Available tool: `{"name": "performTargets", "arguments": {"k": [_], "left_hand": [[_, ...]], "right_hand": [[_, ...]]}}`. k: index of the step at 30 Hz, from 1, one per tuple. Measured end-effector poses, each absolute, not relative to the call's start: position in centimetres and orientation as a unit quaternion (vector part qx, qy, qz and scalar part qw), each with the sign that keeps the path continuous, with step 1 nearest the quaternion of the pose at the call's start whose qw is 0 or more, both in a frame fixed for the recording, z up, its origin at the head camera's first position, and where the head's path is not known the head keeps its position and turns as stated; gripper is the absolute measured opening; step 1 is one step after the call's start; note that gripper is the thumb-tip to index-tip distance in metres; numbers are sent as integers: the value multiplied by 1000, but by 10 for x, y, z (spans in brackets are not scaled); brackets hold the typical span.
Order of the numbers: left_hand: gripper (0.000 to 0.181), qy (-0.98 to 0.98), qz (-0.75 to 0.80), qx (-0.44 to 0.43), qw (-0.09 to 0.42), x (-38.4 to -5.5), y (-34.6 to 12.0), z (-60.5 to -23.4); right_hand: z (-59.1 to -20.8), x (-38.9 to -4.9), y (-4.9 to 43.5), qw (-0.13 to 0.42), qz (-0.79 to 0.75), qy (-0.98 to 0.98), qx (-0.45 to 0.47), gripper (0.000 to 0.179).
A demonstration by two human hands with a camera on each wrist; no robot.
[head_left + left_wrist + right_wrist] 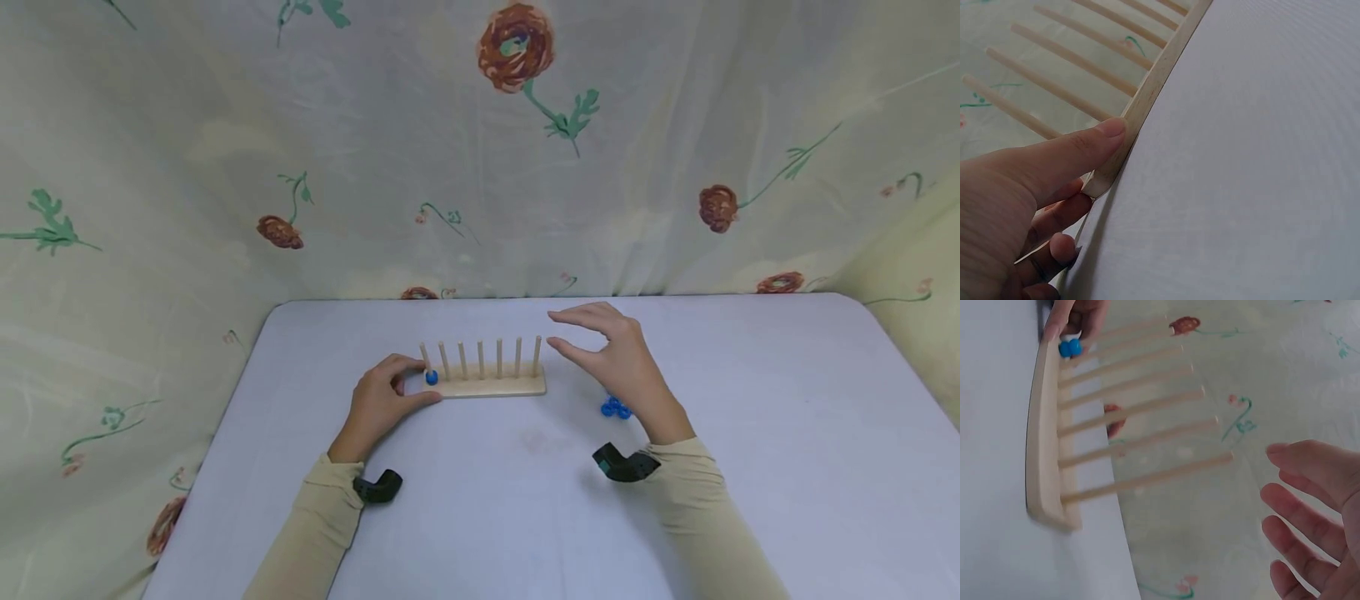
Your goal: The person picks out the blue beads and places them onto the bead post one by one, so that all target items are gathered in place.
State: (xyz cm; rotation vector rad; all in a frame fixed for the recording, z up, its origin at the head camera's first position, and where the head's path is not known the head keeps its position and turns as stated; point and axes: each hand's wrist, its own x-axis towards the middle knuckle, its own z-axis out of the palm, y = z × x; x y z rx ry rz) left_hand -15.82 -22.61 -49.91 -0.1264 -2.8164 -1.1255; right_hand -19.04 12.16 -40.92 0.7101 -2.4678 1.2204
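A pale wooden peg stand (491,388) with a row of several upright pegs rests on the table. My left hand (380,404) grips its left end, the thumb (1107,134) along the front edge and other fingers at the end of the base. Low on the leftmost peg sits a blue bead (431,377), also seen in the right wrist view as a blue bead (1070,347) near the left hand. Beside the top of the rightmost peg, my right hand (622,358) is raised, thumb and fingers spread apart with nothing between them.
A small cluster of blue beads (616,408) lies right of the stand, partly hidden under the right wrist. The white table (480,517) ends at the back against a flower-patterned curtain (390,150). Each wrist carries a black camera mount (626,464).
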Motion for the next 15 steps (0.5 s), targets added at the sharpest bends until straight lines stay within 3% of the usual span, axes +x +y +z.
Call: {"name": "performTargets", "arguments": {"k": [15], "left_hand": [[53, -928, -364, -46, 56, -159, -227, -501]], "right_hand": [[-431, -180, 203, 79, 365, -912, 168, 33]]}}
